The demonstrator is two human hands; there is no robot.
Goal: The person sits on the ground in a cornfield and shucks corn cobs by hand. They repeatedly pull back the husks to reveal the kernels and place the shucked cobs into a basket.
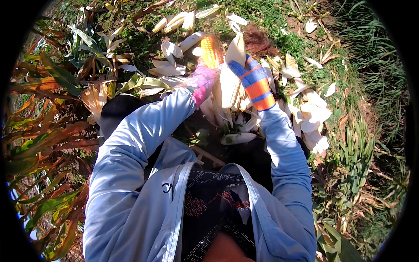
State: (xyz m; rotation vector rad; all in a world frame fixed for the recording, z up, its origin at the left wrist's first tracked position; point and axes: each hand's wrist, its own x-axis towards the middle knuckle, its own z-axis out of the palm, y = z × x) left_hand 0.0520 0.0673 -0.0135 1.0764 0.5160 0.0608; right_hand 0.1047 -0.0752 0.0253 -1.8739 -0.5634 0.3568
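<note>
An ear of corn [209,52] with bare yellow kernels points away from me. Around its lower part closes my left hand [202,80], in a pink patterned glove. A large pale piece of husk [230,83] stands beside the ear, folded back toward me. Pinched on that husk is my right hand [253,82], in a blue and orange striped glove. Whether the husk is still joined to the ear's base is hidden by the hands. Brown corn silk [260,41] lies just beyond my right hand.
Unhusked ears [176,23] rest on the ground at the far side. Loose husks [314,118] are heaped to the right, and another husked piece [238,138] lies near my legs. Dry corn plants [49,137] crowd the left; tall grass [376,72] borders the right.
</note>
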